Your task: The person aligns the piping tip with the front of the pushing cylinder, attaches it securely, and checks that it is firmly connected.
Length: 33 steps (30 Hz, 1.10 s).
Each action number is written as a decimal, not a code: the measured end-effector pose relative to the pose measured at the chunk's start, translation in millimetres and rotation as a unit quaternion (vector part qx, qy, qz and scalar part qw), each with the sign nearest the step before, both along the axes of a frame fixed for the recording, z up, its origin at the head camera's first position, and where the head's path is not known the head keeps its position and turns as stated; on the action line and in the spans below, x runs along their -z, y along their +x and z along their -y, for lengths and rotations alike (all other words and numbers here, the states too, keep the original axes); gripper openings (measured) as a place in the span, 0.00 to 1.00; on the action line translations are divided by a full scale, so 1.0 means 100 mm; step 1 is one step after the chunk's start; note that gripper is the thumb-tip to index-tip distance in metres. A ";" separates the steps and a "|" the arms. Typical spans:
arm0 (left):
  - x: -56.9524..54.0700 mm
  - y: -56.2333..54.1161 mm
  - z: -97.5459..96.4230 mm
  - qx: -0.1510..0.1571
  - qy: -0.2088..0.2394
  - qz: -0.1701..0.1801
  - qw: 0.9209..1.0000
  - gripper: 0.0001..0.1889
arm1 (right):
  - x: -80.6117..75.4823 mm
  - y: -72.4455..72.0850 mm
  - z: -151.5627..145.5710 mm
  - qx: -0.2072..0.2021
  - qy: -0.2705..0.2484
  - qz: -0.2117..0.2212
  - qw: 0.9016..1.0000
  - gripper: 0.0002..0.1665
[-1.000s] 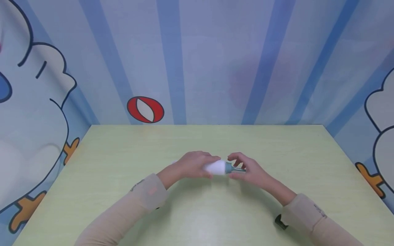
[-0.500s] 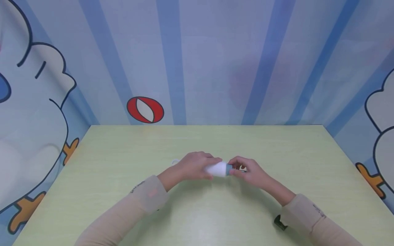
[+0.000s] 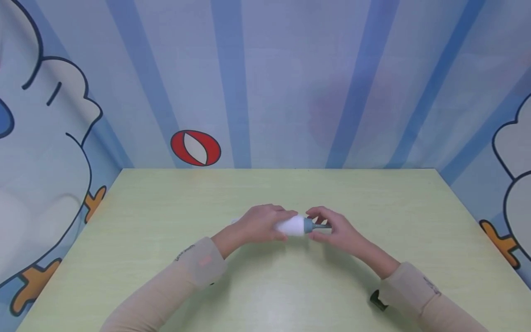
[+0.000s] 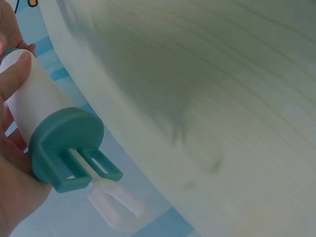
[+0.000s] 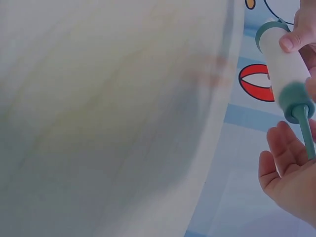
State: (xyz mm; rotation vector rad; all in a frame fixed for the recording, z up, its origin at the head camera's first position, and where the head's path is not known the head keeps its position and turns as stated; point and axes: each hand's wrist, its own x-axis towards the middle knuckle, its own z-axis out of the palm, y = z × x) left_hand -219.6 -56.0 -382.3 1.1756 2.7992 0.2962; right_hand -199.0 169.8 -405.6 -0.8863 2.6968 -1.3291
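Note:
A white icing syringe [image 3: 292,226] with a long green nozzle is held level above the table. My left hand [image 3: 262,223] grips its barrel, thumb and fingers on opposite sides. The left wrist view shows its green end cap [image 4: 66,143] with two finger loops, and a white looped plunger handle [image 4: 118,205] behind it. My right hand [image 3: 335,229] is around the nozzle, its fingers spread loosely near the green collar [image 3: 308,226]. In the right wrist view, several fingers [image 5: 286,150] stand apart from the nozzle [image 5: 306,131]; whether the thumb or another finger touches the collar is unclear.
The pale green wooden table [image 3: 265,295] extends beneath both arms. Behind it rises a blue striped backdrop [image 3: 286,92] with a red and white printed oval [image 3: 196,148]. A small black piece [image 3: 378,300] shows under the right sleeve cuff.
Half a second ago my right fingers pinched the green collar; now they have loosened and spread, and the nozzle shows again. My left hand keeps its grip on the barrel.

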 end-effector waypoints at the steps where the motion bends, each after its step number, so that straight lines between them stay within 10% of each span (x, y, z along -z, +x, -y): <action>1: 0.00 0.00 0.00 -0.002 0.002 0.006 1.000 0.31 | 0.00 0.00 0.00 -0.001 -0.001 -0.009 1.000 0.23; 20: 0.01 0.03 0.00 0.016 -0.010 -0.058 0.998 0.30 | 0.00 -0.01 0.00 0.008 0.004 0.046 0.999 0.15; 33: -0.01 0.06 0.00 0.006 0.000 -0.026 1.000 0.31 | -0.02 0.02 0.03 0.011 0.020 -0.013 1.000 0.15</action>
